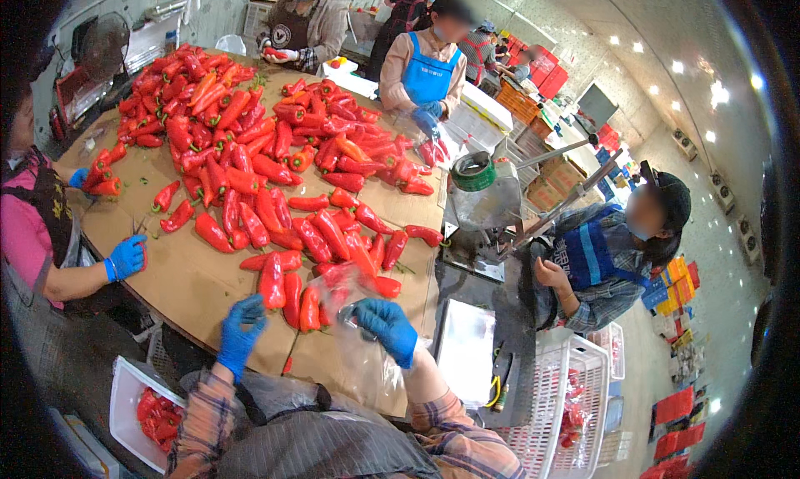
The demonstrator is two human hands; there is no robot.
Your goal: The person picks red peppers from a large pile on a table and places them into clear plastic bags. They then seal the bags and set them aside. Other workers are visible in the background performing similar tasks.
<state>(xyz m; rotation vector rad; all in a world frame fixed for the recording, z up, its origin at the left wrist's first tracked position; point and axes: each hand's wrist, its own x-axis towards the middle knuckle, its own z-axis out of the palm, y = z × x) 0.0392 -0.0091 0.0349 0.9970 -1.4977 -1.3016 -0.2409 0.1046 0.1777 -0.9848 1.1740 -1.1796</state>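
My left hand (240, 338), in a blue glove, is above the cardboard-covered table (206, 291) near its front edge. Its curled fingertips are close to an upright-lying red pepper (272, 282), and no object shows between thumb and fingers. In my gloved right hand (384, 329) is the edge of a clear plastic bag (369, 366) that hangs down over the cardboard. Part of the thin film also spreads over the red peppers (309, 307) in front of that hand, so its outline is hard to follow.
A large pepper heap (244, 141) covers the table's far part. To the right stand a tape-holding metal device (484, 198), a stack of white sheets (465, 354) and a white crate (550, 404). A white bin (131, 410) with peppers is low left. Co-workers surround the table.
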